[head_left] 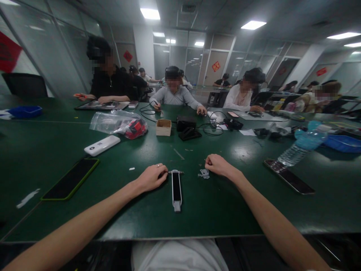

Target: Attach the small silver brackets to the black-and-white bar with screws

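My left hand (152, 177) rests on the green table (211, 210) with its fingers curled round a thin screwdriver (175, 172) whose tip points right. Just below that tip lies a long white and black device (176, 189), lengthwise toward me. My right hand (217, 165) lies closed on the table to the right, fingertips pinched on something too small to make out. A small metal bracket (204, 173) lies just left of that hand.
A dark phone in a green case (70, 183) and a white power bank (102, 145) lie at left, a second phone (290, 181) and a water bottle (301, 147) at right. A plastic bag (118, 123), small cardboard box (163, 127) and black cables sit mid-table. Several people sit along the far side.
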`<state>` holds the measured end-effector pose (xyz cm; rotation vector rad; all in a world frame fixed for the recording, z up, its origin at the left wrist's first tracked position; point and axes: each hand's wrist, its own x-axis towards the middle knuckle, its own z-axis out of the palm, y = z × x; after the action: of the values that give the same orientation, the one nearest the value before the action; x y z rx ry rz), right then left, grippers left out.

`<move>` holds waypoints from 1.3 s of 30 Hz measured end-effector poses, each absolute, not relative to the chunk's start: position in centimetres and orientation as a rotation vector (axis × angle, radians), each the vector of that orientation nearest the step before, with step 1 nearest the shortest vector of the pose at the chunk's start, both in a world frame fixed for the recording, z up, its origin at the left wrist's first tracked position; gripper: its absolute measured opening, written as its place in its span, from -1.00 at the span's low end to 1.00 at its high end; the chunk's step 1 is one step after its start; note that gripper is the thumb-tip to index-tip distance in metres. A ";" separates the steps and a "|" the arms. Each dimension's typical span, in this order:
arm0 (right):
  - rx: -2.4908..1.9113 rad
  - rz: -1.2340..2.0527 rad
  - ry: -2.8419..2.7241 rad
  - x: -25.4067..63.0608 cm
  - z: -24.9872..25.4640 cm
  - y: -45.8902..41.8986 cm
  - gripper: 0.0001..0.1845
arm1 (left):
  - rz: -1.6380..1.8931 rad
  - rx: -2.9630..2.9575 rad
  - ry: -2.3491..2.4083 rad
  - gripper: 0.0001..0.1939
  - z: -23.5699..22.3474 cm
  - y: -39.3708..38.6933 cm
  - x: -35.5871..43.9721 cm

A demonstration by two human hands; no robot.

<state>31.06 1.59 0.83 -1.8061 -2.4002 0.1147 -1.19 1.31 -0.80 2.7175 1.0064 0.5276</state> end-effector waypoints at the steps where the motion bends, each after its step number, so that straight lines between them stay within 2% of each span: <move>1: -1.815 0.114 -2.377 31.3 1.1 1.6 -0.88 | 0.528 2.719 1.004 -0.85 -0.8 1.3 -1.2; 9: -1.868 -0.159 -1.952 32.8 2.4 1.4 -0.85 | 0.565 2.695 1.026 -0.86 -0.8 1.2 -1.2; 13: -1.619 -0.075 -1.895 29.9 1.8 0.4 -0.84 | 0.579 2.682 1.053 -0.86 -0.7 1.1 -1.2; 18: -1.228 0.112 -2.083 24.2 0.8 -2.0 -0.84 | 0.651 2.691 1.039 -0.83 -0.2 0.7 -1.1; 23: -0.965 0.262 -2.227 21.1 0.1 -4.0 -0.86 | 0.708 2.805 0.796 -0.80 0.3 -0.3 -0.9; 31: -0.900 0.361 -2.217 20.9 0.0 -4.7 -0.86 | 0.716 2.957 0.604 -0.70 0.0 -1.0 -0.3; 39: -0.966 0.302 -2.251 21.4 0.6 -4.1 -0.87 | 0.732 2.929 0.648 -0.83 0.6 -0.5 -1.0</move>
<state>21.40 -4.08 0.56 -0.9658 -2.2511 0.3020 -0.96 -0.52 0.61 2.9287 0.6480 0.7321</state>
